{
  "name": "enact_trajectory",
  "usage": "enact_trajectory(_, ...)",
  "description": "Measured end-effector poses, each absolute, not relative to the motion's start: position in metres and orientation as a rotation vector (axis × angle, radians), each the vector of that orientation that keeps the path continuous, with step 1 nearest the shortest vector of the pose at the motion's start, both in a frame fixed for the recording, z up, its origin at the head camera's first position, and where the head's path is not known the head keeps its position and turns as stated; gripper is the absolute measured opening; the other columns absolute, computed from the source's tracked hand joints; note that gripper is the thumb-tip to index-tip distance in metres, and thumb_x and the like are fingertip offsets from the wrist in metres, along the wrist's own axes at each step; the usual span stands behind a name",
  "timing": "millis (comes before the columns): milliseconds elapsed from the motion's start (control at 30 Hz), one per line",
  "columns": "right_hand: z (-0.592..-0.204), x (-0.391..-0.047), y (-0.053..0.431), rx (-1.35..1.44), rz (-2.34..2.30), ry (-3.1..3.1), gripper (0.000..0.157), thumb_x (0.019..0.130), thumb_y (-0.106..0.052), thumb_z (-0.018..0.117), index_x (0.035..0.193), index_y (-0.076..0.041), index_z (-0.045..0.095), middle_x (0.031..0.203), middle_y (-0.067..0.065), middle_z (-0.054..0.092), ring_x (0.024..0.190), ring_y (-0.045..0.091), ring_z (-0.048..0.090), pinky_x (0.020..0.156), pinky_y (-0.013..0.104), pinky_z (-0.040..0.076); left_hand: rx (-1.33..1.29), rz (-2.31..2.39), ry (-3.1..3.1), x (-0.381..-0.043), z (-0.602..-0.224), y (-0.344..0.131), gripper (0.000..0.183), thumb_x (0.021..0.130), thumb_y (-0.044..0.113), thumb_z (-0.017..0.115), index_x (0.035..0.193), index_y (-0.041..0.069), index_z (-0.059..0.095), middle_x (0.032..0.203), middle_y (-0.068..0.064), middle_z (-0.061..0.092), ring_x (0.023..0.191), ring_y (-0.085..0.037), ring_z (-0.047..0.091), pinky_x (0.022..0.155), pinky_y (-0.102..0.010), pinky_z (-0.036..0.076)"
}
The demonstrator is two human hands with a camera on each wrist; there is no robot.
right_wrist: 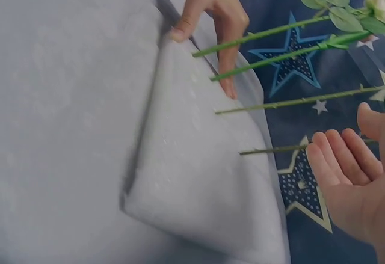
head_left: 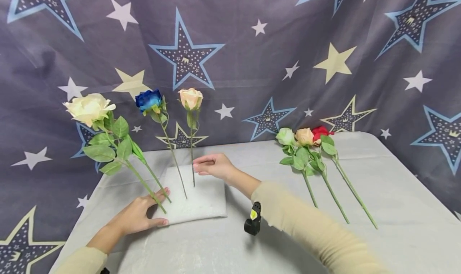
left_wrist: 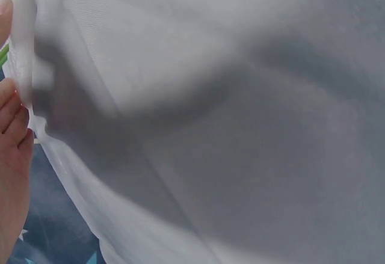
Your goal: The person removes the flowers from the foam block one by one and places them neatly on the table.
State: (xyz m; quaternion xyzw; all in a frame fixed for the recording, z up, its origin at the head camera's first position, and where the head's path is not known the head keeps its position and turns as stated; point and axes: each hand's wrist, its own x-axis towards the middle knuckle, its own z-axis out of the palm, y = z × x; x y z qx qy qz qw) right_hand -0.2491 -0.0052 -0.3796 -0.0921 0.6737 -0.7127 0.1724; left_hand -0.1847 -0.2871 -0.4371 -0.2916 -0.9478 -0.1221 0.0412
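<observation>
A white foam block lies on the table with several artificial flower stems standing in it. From the left come a large cream flower, a bright green stem whose top is behind leaves, a blue rose and a peach rose. My left hand rests at the block's left end, thumb at the front corner, fingers spread along the side. Beside the peach rose's stem is my right hand, fingers nearly straight and thumb apart in the right wrist view.
Three more artificial roses lie on the right of the grey-covered table: a pale green rose, a peach-orange rose and a red rose. A dark star-patterned curtain hangs behind the table.
</observation>
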Motion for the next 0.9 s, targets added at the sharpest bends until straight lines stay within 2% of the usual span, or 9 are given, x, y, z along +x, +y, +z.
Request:
enact_trajectory(167,-0.383,-0.245,-0.013,-0.414,-1.898,1.938,0.034,0.088,-0.004,0.066,0.122,0.002,0.064,0.122,0.018,0.067,0.109,0.023,0.068,0.094,0.027,0.056,-0.888,-0.398,-2.898,-0.185,-0.437,-0.287,0.078,0.072,0.057,0.075,0.128,0.005,0.061,0.139,-0.013,0.056,0.122,-0.036,0.058,0.101,-0.050,0.048)
enact_trajectory(333,-0.387,-0.244,-0.017,-0.540,-1.818,1.882,0.042,0.092,-0.003,0.060,0.134,0.000,0.054,0.138,0.017,0.056,0.124,0.028,0.059,0.102,0.026,0.051,-0.882,-0.391,-2.892,-0.186,-0.436,-0.289,0.079,0.073,0.057,0.075,0.131,0.007,0.060,0.139,-0.013,0.056,0.122,-0.036,0.058,0.100,-0.050,0.049)
enact_trajectory(500,-0.393,-0.243,-0.026,-0.585,-1.839,1.785,0.050,0.091,0.003,0.057,0.140,0.001,0.047,0.144,0.017,0.050,0.132,0.031,0.051,0.105,0.027,0.049,-0.883,-0.378,-2.882,-0.185,-0.434,-0.289,0.078,0.073,0.056,0.076,0.130,0.005,0.060,0.138,-0.014,0.056,0.122,-0.036,0.058,0.100,-0.050,0.049)
enact_trajectory(767,-0.402,-0.239,-0.033,-0.581,-1.917,1.724,0.045,0.092,0.006,0.054,0.137,0.005,0.049,0.136,0.025,0.054,0.127,0.034,0.054,0.102,0.028,0.051,-0.891,-0.414,-2.880,-0.183,-0.436,-0.286,0.081,0.072,0.056,0.076,0.133,0.005,0.058,0.138,-0.015,0.057,0.121,-0.038,0.058,0.100,-0.052,0.047)
enact_trajectory(833,-0.403,-0.238,-0.035,-0.567,-1.922,1.749,0.043,0.091,0.005,0.056,0.134,0.005,0.052,0.132,0.026,0.057,0.121,0.030,0.060,0.100,0.026,0.052,-0.882,-0.418,-2.887,-0.183,-0.437,-0.286,0.081,0.072,0.056,0.076,0.133,0.006,0.058,0.137,-0.015,0.057,0.121,-0.037,0.058,0.101,-0.052,0.047)
enact_trajectory(900,-0.404,-0.237,-0.037,-0.551,-1.919,1.806,0.039,0.090,0.001,0.060,0.129,0.003,0.058,0.126,0.025,0.062,0.108,0.021,0.068,0.095,0.022,0.054,-0.880,-0.403,-2.886,-0.184,-0.437,-0.286,0.081,0.072,0.056,0.076,0.132,0.005,0.058,0.136,-0.015,0.058,0.121,-0.036,0.059,0.101,-0.051,0.047)
